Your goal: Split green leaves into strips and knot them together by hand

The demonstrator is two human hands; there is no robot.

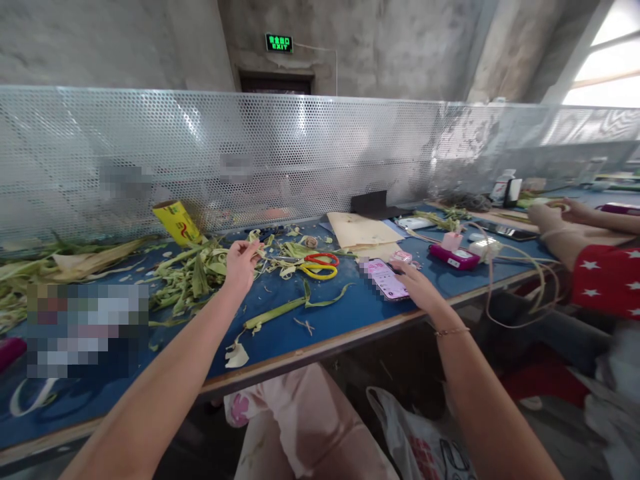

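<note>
My left hand (pixel 243 261) is raised over the scraps on the table, fingertips pinched together near pale plant bits; whatever they hold is too small to make out. My right hand (pixel 414 283) grips the right edge of a phone (pixel 384 279) with a lit pink screen, low over the table. Between my hands lie scissors (pixel 320 265) with one red and one yellow handle. A green stalk (pixel 275 312) with a curled strip lies in front of them. Beside my left hand is a heap of green leaf strips (pixel 197 270).
The blue table (pixel 320 333) runs along a perforated metal screen (pixel 320 153). On it are a yellow packet (pixel 177 223), brown paper (pixel 363 230) and a purple device (pixel 454 257). To the right, another person's hands (pixel 555 217) work. A plastic bag (pixel 420 433) hangs below the edge.
</note>
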